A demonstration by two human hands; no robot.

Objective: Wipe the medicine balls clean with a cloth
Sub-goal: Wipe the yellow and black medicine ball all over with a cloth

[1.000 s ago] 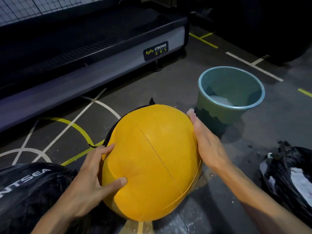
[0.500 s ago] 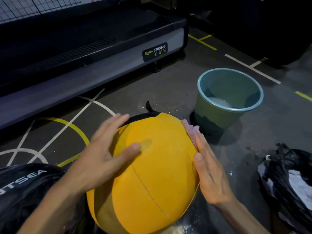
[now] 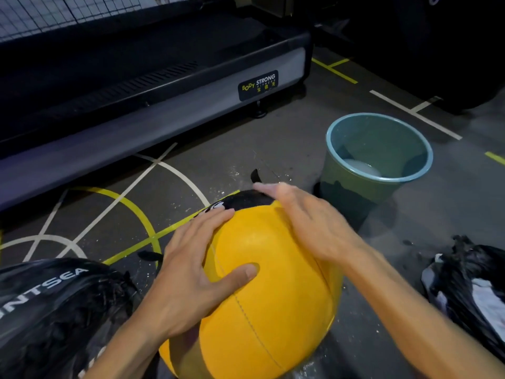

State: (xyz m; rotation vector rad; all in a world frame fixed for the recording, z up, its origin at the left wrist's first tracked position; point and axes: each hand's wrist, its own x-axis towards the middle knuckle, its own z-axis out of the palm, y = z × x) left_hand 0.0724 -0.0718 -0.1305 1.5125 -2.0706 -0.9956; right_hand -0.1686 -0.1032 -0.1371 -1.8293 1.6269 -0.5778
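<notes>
Both hands lie flat-fingered, gripping nothing, on the yellow medicine ball [image 3: 262,296]: left hand [image 3: 188,272], right hand [image 3: 308,222]. Upper centre, treadmill label [image 3: 258,85] reads "BODY STRONG"; lower left, black bag [image 3: 54,310] shows "NTSEA"

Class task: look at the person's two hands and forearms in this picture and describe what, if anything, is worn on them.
Nothing is worn. The left hand and right hand are bare: no gloves, rings, watch or wristbands show. Both forearms are uncovered right to the picture's lower edge, with no sleeve in view. The right hand is motion-blurred, so small details there are unclear.
</notes>
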